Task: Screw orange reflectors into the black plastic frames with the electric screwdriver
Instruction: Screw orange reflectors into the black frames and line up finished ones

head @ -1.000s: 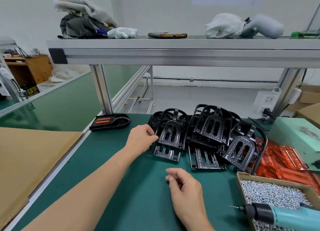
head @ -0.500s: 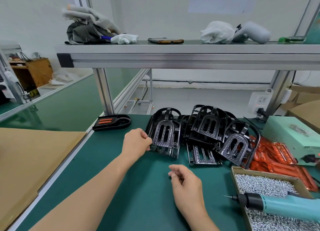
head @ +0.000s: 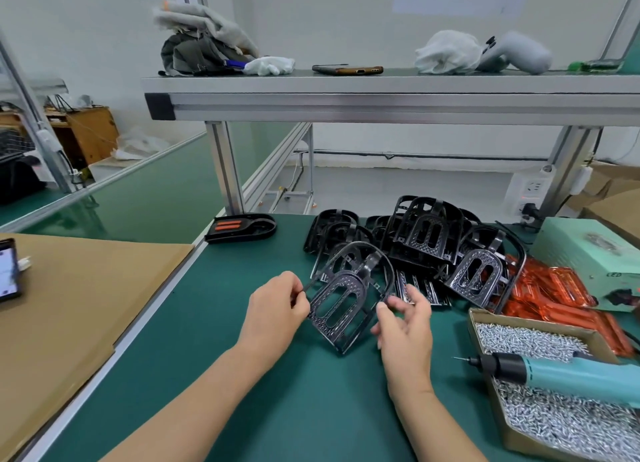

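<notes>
Frame (head: 341, 305): held low over mat (head: 242, 375), in front of pile (head: 429, 233). Pinched at left rim by left hand (head: 277, 309), at right rim by right hand (head: 407, 323); tilted face-up, likely to orient for reflectors (head: 554, 295). Screwdriver (head: 561, 375) parked across screw box (head: 498, 420), within right reach

The electric screwdriver (head: 561, 375) at lower right runs off the right edge, as does the cardboard box of screws (head: 475, 326) under it. The orange reflectors (head: 554, 288) are partly hidden behind the pile of black frames (head: 429, 233), which overlap too much to count. The left hand (head: 277, 309) hides its own fingertips at the held frame (head: 360, 302). A phone (head: 8, 274) is cut by the left edge.
</notes>
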Available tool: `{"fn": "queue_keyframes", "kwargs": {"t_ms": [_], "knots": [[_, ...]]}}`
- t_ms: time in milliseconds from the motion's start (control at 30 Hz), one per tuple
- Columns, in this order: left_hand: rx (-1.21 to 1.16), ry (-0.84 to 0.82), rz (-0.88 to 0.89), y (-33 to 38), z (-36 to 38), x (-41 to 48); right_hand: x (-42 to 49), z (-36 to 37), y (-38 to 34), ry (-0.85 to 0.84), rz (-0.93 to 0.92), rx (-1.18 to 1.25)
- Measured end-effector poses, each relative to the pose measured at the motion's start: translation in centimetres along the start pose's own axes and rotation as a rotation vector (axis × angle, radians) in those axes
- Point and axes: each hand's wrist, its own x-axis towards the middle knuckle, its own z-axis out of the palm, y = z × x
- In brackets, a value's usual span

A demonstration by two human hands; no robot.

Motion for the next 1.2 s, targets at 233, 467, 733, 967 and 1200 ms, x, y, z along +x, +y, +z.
{"fn": "queue_keyframes", "kwargs": {"t_ms": [233, 467, 733, 967, 1200], "knots": [[0.048, 0.149, 0.244, 0.1, -1.2, -2.0, 0.1, 0.0, -1.1, 0.006, 0.106, 0.139], [0.068, 0.234, 0.470, 0.8, -1.9, -3.7, -1.1, -0.2, -2.5, 0.008, 0.142, 0.047], [0.098, 0.298, 0.582, 0.2, -3.8, -6.5, -3.0, -2.4, -3.0, -0.282, 0.303, -0.044], [0.148, 0.275, 0.686, 0.2, -3.5, -9.4, -4.1, -4.2, -3.5, -0.280, 0.436, 0.368], [0.152, 0.294, 0.767, -0.2, -3.0, -11.0, -4.1, -5.5, -3.6, -0.261, 0.473, 0.664]]}}
